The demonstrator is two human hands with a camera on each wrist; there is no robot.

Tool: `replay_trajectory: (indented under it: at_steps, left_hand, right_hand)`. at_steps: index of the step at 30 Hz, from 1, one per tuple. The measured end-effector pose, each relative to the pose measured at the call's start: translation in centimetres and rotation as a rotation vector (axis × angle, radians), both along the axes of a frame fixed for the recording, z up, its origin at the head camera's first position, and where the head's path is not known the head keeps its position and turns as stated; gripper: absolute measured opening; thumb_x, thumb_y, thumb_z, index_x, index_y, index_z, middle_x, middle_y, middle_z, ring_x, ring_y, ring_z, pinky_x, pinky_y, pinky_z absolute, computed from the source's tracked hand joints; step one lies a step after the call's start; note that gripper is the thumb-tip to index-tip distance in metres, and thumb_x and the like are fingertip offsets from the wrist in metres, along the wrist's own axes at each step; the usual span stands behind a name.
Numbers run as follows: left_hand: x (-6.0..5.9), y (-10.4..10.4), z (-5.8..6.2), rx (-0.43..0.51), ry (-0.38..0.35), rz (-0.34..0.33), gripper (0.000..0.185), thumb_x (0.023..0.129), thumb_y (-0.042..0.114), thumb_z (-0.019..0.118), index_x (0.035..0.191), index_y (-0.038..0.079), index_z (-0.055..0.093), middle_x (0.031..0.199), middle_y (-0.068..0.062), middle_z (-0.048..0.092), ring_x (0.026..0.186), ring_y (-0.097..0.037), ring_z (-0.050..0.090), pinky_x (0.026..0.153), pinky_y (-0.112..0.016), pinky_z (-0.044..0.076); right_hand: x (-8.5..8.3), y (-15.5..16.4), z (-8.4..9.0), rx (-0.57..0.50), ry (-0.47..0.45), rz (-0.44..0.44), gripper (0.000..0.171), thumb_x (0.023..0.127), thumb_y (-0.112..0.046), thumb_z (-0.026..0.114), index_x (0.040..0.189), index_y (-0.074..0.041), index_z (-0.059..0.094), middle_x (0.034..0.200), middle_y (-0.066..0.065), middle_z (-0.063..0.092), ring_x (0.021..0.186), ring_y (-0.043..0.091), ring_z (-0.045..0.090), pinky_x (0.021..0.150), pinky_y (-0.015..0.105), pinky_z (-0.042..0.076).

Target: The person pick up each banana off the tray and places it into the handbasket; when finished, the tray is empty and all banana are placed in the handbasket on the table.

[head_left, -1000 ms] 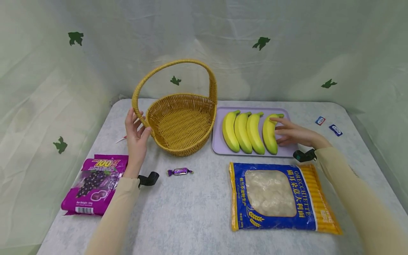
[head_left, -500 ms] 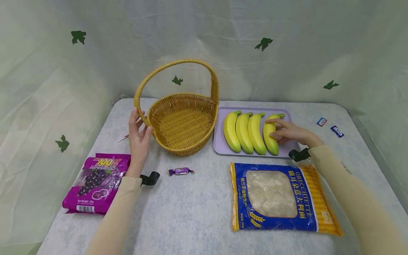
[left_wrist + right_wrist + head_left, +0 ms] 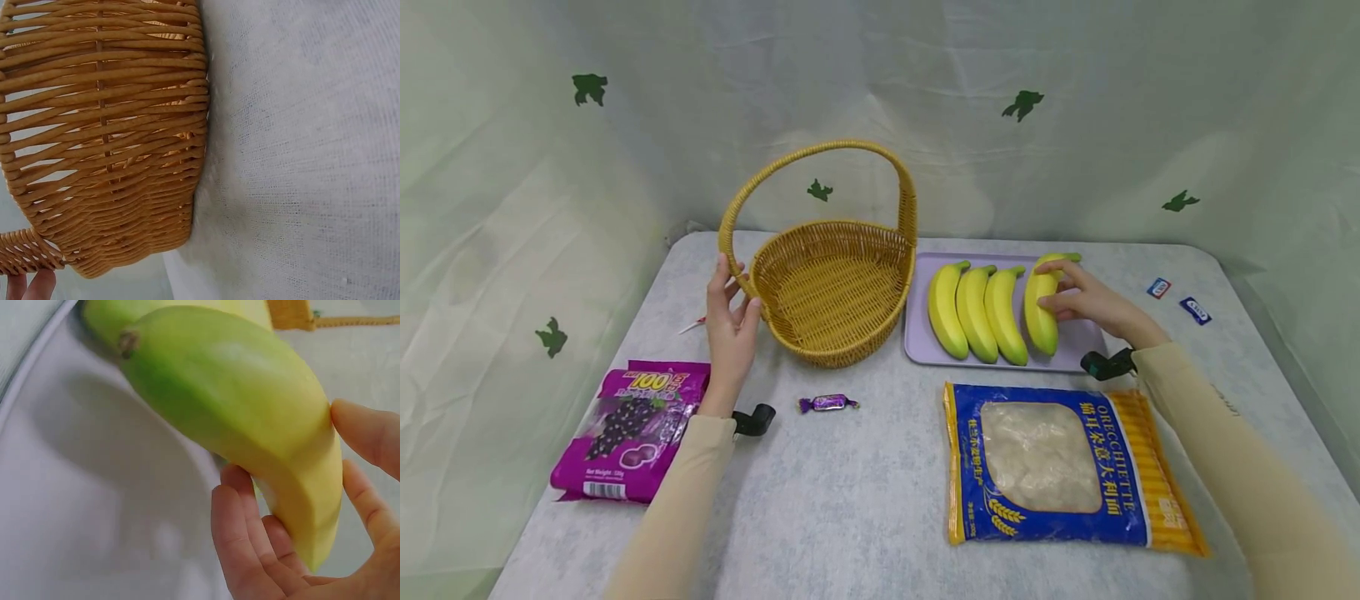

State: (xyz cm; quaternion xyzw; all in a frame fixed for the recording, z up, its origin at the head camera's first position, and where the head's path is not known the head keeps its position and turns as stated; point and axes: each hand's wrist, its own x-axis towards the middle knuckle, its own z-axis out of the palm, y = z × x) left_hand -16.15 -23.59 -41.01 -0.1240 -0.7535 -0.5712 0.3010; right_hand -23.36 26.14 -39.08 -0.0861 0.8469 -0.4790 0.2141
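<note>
The desk [image 3: 865, 500] carries a wicker basket [image 3: 831, 287], with a lilac tray [image 3: 1075, 342] just to its right. In front of the tray lies a blue pasta bag [image 3: 1052, 467]; a purple sweets bag [image 3: 632, 429] lies at the near left. The left hand [image 3: 730, 329] rests on the basket's left rim where the handle joins, its grip loose and fingers straight. The right hand [image 3: 1093, 304] has its grip curled round the rightmost banana [image 3: 1041, 304], lifted off the tray beside three other bananas [image 3: 973, 310]. A small wrapped candy [image 3: 827, 403] lies near the basket.
</note>
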Motion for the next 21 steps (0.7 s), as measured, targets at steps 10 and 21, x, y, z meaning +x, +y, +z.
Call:
replay_trajectory:
  at_steps: [10,21]
  left_hand:
    - [0.2,0.0,0.2,-0.018,-0.014,0.02,0.063,0.095,-0.006,0.05,0.149,0.013,0.024,0.14,-0.02,0.037,0.125,-0.04,0.041,0.099,-0.038,0.045]
    - [0.3,0.1,0.2,-0.031,-0.041,0.044,0.063,0.095,-0.007,0.05,0.149,0.01,0.022,0.14,-0.015,0.038,0.125,-0.035,0.042,0.099,-0.039,0.044]
  right_hand:
    - [1.1,-4.7,3.2,-0.086,0.015,0.121,0.053,0.093,-0.021,0.062,0.141,-0.015,0.038,0.138,0.016,0.031,0.118,0.034,0.037,0.088,0.044,0.051]
    - [1.7,-11.1,4.9,-0.143,0.036,0.341,0.054,0.092,-0.026,0.064,0.141,-0.021,0.042,0.137,0.011,0.034,0.123,0.031,0.035,0.087,0.044,0.051]
